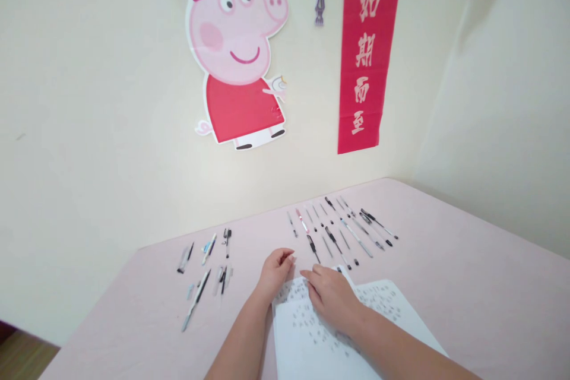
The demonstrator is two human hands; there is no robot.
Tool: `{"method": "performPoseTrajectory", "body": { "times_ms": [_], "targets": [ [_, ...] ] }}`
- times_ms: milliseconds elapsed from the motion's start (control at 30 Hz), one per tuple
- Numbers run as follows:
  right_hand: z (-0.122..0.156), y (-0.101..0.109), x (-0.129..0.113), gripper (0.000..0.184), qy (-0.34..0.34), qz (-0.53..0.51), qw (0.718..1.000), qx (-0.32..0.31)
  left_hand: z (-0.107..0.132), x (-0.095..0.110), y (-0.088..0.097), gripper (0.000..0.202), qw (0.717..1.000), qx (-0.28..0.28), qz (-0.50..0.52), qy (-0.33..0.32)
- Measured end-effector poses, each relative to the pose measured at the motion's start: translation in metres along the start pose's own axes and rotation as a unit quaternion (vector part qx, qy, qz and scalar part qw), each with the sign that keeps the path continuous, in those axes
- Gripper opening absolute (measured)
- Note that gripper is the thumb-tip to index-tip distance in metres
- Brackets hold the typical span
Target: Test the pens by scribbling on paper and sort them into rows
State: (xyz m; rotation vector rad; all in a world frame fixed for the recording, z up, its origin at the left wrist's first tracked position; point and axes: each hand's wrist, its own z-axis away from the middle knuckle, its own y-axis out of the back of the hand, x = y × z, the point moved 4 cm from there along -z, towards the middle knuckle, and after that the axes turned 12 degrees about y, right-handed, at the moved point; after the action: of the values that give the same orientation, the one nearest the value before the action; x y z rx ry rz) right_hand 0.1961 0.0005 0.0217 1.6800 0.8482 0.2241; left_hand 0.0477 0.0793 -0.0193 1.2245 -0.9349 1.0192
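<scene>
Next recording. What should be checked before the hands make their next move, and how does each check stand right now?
1. Both hands in view: left hand and right hand both show. Ok.
2. Paper held down: right hand lies on the paper. Ok.
3. Grip: left fingertips pinched, right palm down; anything held is hidden. Cannot tell.
4. Right pen row laid side by side beyond the hands. Ok.
5. Left pen group lies on the table, inside its edge. Ok.
</scene>
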Motion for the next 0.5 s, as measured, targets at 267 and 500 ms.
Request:
{"method": "performPoseTrajectory", "body": {
  "times_ms": [267,500],
  "targets": [
    [0.002,-0.008,-0.018,0.032,0.078,-0.081,0.991,-0.072,0.003,0.003,0.0,0.021,1.0,0.003,-0.005,-0.014],
    [0.003,-0.011,-0.012,0.034,0.061,-0.096,0.991,-0.077,0.003,0.019,0.032,0.022,0.964,0.06,-0.26,-0.003]
  ]
}}
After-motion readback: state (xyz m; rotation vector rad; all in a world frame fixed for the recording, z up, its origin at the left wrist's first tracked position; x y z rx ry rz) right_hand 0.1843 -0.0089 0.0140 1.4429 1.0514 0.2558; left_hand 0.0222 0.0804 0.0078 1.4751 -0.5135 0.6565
